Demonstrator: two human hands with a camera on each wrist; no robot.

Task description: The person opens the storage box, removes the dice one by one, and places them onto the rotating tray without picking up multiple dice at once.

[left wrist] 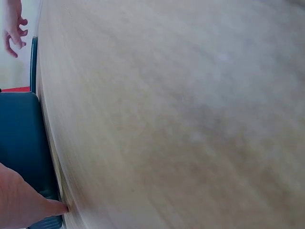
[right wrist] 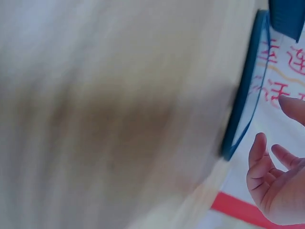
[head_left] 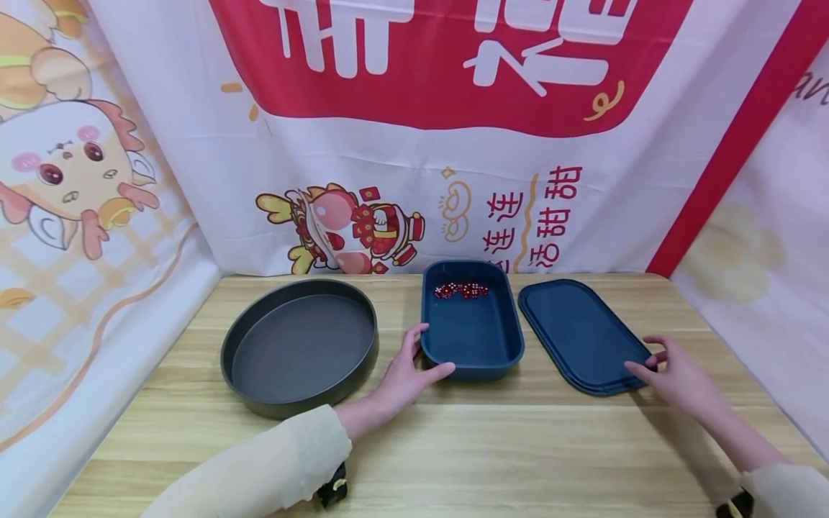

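A deep blue rectangular container stands mid-table, with several red dice at its far end. My left hand is at its near left corner, fingers by the left wall and thumb extended along the front. In the left wrist view, a straight digit reaches down beside the container. On the right lies a flat blue lid. My right hand hovers by the lid's near right corner, its fingers loosely bent; the right wrist view shows a gap between it and the lid.
A round dark grey pan sits left of the container, close to the left forearm. All stand on a wooden table. A printed cloth hangs along the table's back edge, with more cloth at both sides.
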